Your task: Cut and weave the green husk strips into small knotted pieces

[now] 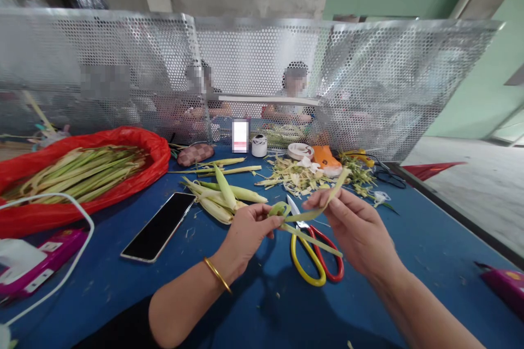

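Note:
My left hand [256, 226], with a gold bangle on the wrist, pinches a small looped piece of pale green husk strip [280, 208] between thumb and fingers. One loose end of the strip sticks out to the lower right. My right hand [356, 218] grips the other end between thumb and forefinger and holds it raised. Beneath the hands lies a pair of scissors [308, 277] with one yellow and one red handle, its blades pointing away from me. Just beyond my left hand rests a pile of corn husks [223, 196].
A black-screened phone [159, 227] lies left on the blue table [184, 305]. Behind it a red bag [158, 150] holds long strips. Husk scraps [292, 173], tape [300, 151] and an orange packet [326, 157] lie farther back. A perforated metal screen [262, 54] separates me from two people.

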A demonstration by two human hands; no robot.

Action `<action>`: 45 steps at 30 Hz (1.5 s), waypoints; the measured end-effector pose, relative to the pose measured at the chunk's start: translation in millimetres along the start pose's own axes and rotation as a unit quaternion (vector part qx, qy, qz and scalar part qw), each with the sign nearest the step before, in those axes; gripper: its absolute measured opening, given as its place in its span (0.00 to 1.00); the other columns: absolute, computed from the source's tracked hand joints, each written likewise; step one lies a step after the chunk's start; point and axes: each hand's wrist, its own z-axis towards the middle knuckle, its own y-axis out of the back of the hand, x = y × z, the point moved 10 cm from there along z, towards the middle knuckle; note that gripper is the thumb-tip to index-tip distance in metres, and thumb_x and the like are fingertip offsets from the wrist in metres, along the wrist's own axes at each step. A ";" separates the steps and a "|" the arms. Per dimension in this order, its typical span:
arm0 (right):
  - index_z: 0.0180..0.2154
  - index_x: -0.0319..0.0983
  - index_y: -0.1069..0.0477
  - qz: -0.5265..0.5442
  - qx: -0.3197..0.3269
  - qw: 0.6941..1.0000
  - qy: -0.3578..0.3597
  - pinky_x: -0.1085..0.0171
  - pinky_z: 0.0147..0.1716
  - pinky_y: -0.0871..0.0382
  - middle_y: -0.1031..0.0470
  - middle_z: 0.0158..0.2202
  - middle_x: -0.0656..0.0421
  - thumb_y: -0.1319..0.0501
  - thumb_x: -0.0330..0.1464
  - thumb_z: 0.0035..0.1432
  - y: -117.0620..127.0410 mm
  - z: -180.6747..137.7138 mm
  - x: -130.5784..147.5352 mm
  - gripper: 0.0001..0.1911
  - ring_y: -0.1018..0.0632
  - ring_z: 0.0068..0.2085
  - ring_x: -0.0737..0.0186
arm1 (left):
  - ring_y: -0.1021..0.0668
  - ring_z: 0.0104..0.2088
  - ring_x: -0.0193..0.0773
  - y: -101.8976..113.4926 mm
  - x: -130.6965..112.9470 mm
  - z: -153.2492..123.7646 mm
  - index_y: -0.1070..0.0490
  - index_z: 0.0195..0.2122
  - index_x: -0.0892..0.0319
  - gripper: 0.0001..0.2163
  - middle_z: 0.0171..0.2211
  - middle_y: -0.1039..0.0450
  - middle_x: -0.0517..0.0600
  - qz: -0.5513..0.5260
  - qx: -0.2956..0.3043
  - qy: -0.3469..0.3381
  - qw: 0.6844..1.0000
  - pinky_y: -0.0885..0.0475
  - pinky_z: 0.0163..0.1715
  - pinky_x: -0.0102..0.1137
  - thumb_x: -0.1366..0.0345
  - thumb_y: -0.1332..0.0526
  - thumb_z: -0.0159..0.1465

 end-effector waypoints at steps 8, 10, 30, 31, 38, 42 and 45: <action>0.31 0.40 0.30 -0.119 -0.024 0.989 -0.084 0.68 0.26 0.38 0.38 0.20 0.66 0.41 0.39 0.61 -3.8 -6.2 -19.8 0.10 0.33 0.23 0.68 | 0.34 0.21 0.28 -2.2 4.9 1.2 0.26 0.25 0.63 0.08 0.21 0.29 0.45 -0.007 0.010 -0.002 1.000 0.37 0.24 0.25 0.64 0.31 0.49; 0.27 0.39 0.30 -0.204 0.002 0.976 -0.079 0.67 0.27 0.39 0.36 0.20 0.64 0.42 0.39 0.60 -6.9 -5.5 -17.8 0.13 0.33 0.25 0.67 | 0.34 0.20 0.27 -0.6 6.8 2.5 0.26 0.27 0.64 0.09 0.21 0.28 0.46 -0.008 0.005 0.002 1.000 0.37 0.24 0.25 0.63 0.31 0.49; 0.49 0.41 0.33 -0.428 0.043 0.902 -0.036 0.65 0.30 0.36 0.27 0.29 0.60 0.46 0.37 0.62 -19.5 -13.4 -28.7 0.15 0.27 0.32 0.59 | 0.34 0.22 0.29 -11.0 15.7 -4.1 0.27 0.24 0.62 0.07 0.19 0.33 0.43 0.059 0.014 -0.009 0.998 0.39 0.23 0.25 0.63 0.34 0.50; 0.50 0.41 0.33 -0.417 0.055 0.906 -0.037 0.64 0.31 0.35 0.26 0.30 0.59 0.48 0.37 0.63 -22.1 -13.9 -30.2 0.16 0.27 0.33 0.59 | 0.34 0.22 0.30 -11.9 15.2 -4.5 0.26 0.24 0.62 0.07 0.19 0.34 0.43 0.073 0.019 -0.019 0.997 0.39 0.23 0.25 0.63 0.35 0.50; 0.30 0.41 0.26 -0.411 0.066 0.909 -0.015 0.63 0.37 0.36 0.25 0.31 0.58 0.45 0.38 0.62 -27.3 -11.7 -22.5 0.13 0.26 0.34 0.61 | 0.32 0.25 0.32 -16.6 1.5 -14.2 0.22 0.29 0.59 0.07 0.23 0.29 0.45 0.239 0.032 -0.114 0.964 0.39 0.26 0.26 0.64 0.39 0.55; 0.23 0.39 0.30 -0.348 0.039 0.935 -0.061 0.65 0.30 0.36 0.31 0.25 0.61 0.39 0.36 0.54 -17.3 -8.2 -26.0 0.10 0.30 0.29 0.64 | 0.33 0.25 0.32 -24.0 0.0 -20.2 0.21 0.30 0.58 0.09 0.23 0.30 0.44 0.285 0.056 -0.119 0.949 0.41 0.25 0.25 0.63 0.40 0.57; 0.24 0.39 0.32 -0.273 0.036 0.953 -0.129 0.68 0.24 0.39 0.36 0.21 0.64 0.40 0.38 0.53 -14.2 -8.3 -34.1 0.11 0.34 0.24 0.67 | 0.33 0.25 0.32 -31.1 1.3 -22.5 0.21 0.30 0.59 0.08 0.23 0.30 0.45 0.276 0.092 -0.100 0.951 0.41 0.25 0.25 0.64 0.40 0.57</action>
